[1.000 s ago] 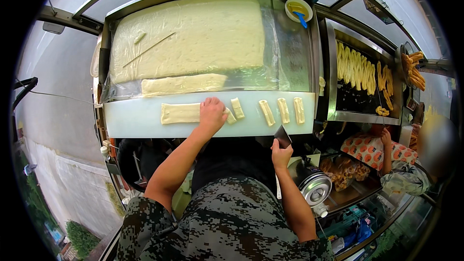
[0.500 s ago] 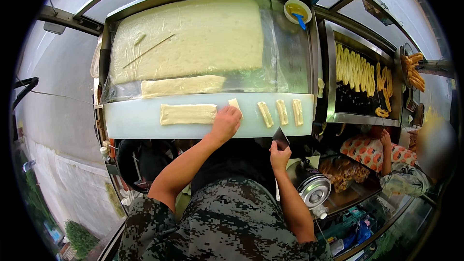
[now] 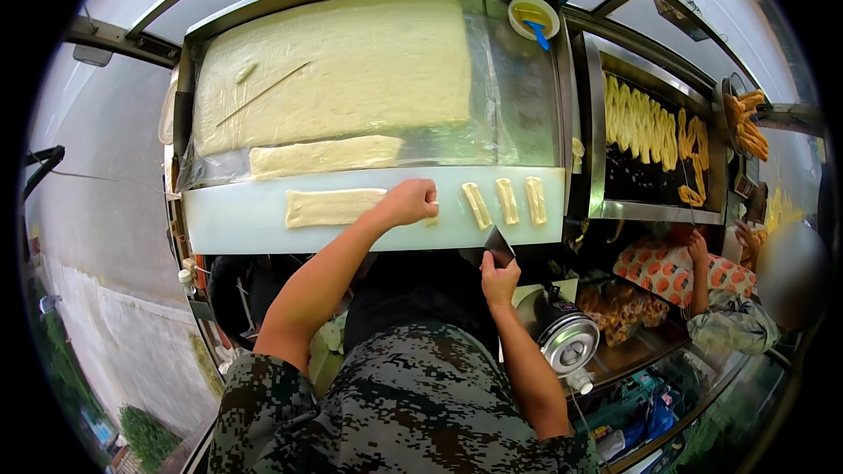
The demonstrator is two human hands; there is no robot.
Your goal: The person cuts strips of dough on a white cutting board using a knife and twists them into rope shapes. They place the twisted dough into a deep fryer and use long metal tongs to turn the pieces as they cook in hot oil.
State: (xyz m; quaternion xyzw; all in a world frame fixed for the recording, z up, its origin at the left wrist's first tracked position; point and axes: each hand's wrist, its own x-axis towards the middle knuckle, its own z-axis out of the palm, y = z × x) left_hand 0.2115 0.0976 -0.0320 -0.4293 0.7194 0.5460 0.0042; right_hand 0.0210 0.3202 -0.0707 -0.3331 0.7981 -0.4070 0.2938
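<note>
A pale dough strip [image 3: 332,208] lies on the white cutting board [image 3: 237,226]. Just beyond its right end, my left hand [image 3: 407,203] is closed over a small dough piece [image 3: 431,220], most of which it hides. Three more dough pieces, each like a short doubled strip, lie apart in a row to the right: one dough piece [image 3: 477,205] slants, and another dough piece [image 3: 536,201] sits farthest right. At the board's near edge, my right hand [image 3: 500,281] grips a dark flat dough cutter [image 3: 498,247], its blade pointing up and left.
Behind the board, a large dough slab [image 3: 351,70] rests under plastic film with a thin stick on it. A bowl [image 3: 533,17] holds yellow liquid and a blue brush. On the right, dough sticks fry in an oil vat [image 3: 645,180]. A co-worker's hand [image 3: 698,247] is near it.
My left hand has turned and closed more over the small dough piece, which is now mostly covered. My right hand still holds the cutter near the board's edge. The whole view has shifted slightly.
</note>
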